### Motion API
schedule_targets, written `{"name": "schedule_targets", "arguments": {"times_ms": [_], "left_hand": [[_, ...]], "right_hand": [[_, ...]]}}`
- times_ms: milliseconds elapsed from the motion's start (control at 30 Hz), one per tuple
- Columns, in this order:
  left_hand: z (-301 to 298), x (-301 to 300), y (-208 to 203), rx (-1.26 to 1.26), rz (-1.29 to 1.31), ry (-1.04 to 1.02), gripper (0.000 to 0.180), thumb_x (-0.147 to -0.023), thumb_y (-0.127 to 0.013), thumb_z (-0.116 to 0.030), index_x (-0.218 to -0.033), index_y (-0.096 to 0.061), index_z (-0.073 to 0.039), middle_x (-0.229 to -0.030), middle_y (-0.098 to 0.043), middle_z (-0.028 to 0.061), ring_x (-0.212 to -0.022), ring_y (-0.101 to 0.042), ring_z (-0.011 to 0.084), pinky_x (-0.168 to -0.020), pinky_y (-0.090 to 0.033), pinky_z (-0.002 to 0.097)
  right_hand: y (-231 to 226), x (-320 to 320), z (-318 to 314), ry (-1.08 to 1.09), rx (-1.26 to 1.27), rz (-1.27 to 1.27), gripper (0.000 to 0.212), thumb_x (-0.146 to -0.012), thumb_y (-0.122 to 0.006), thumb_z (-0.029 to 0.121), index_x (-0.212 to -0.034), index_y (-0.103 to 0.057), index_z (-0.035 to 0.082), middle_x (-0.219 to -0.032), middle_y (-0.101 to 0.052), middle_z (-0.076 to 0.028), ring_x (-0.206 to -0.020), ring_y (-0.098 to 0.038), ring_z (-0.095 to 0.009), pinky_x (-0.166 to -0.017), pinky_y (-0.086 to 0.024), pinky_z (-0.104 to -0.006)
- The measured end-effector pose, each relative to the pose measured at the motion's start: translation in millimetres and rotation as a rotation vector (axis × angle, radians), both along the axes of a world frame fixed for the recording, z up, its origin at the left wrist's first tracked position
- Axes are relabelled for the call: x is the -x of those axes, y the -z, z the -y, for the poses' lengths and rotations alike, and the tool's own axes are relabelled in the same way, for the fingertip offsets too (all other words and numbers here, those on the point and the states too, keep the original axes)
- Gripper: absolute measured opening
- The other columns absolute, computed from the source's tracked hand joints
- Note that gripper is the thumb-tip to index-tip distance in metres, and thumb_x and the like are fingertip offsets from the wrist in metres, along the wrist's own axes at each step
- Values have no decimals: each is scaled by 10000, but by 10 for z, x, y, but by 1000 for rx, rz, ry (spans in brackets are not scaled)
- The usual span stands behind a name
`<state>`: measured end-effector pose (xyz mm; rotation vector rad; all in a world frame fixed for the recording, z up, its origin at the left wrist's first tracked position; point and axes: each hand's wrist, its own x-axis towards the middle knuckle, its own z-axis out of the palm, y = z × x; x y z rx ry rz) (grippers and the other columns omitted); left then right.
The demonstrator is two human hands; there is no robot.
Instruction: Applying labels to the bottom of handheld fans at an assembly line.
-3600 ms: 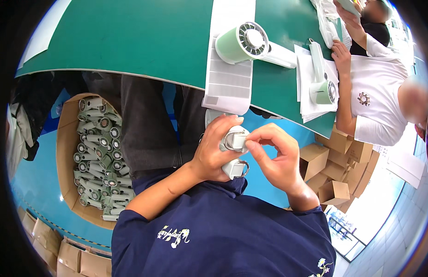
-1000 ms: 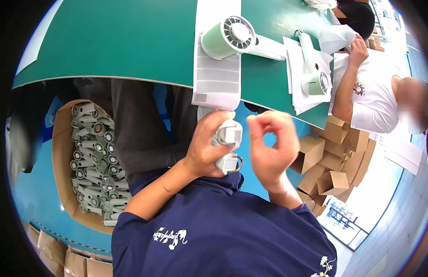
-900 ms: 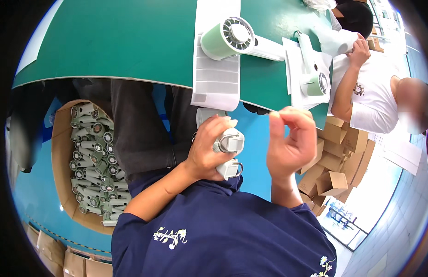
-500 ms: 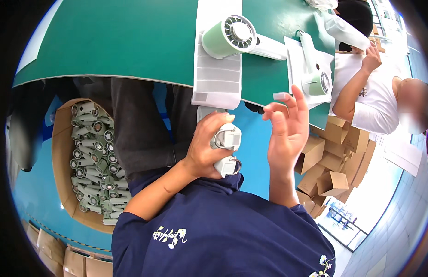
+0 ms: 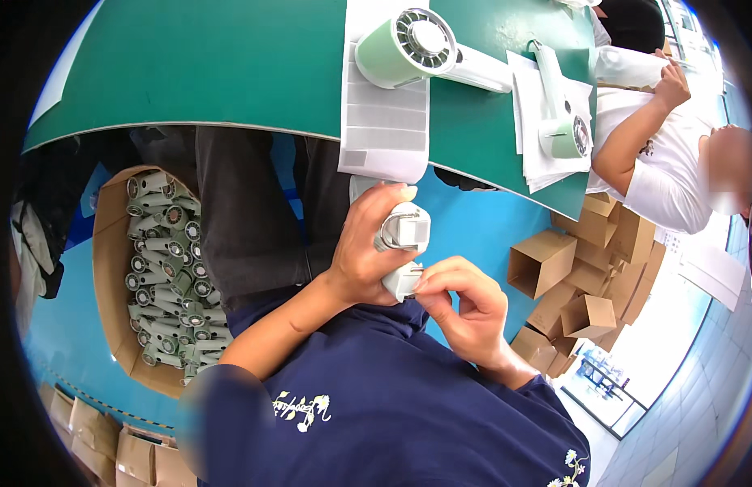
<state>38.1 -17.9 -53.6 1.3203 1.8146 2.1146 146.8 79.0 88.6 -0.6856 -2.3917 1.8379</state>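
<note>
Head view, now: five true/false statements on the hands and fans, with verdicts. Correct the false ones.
1. The left hand grips an upper pale piece and a lower pale piece. True.
2. The right hand has its fingertips at the upper pale piece. False: they are at the lower pale piece.
3. The left fan on the green table has its head over a white strip. True.
4. The cardboard box at the person's left holds loose papers. False: it holds many fans.
5. The right fan on the green table lies on white sheets. True.
</note>
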Motion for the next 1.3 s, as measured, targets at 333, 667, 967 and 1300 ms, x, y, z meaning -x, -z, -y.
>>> {"name": "schedule_targets", "arguments": {"times_ms": [333,667,967,1300], "left_hand": [[15,24,20,14,-38,11,426,-661,-846,-255,-1024,-701,-84,-1401,-479,305,-1246,-530,477,-1026,-451,537],[30,21,28,30,-61,22,407,-692,-834,-270,-1021,-725,-56,-1414,-451,326,-1271,-513,478,-1035,-462,503],[-2,14,5,-17,-7,-24,384,-675,-848,-267,-955,-663,-82,-1388,-502,292,-1216,-549,483,-1013,-448,547],[-7,21,-42,30,-25,-27,350,-709,-831,-276,-960,-676,-87,-1387,-511,276,-1227,-551,464,-1016,-450,556]], "right_hand": [[101,19,36,-69,-270,-92,174,-841,-749,-99,-981,-696,-10,-948,-703,-116,-795,-644,-173,-660,-517,-267],[204,-16,101,-33,-389,-186,190,-819,-772,-90,-972,-701,-2,-902,-706,-106,-771,-638,-189,-677,-515,-285],[271,6,167,31,-432,-235,254,-755,-794,-101,-960,-727,34,-884,-718,-94,-758,-670,-226,-653,-519,-305],[361,-40,282,63,-656,-299,291,-755,-788,-113,-1007,-736,23,-1031,-666,-127,-693,-605,-197,-615,-512,-292]]}}
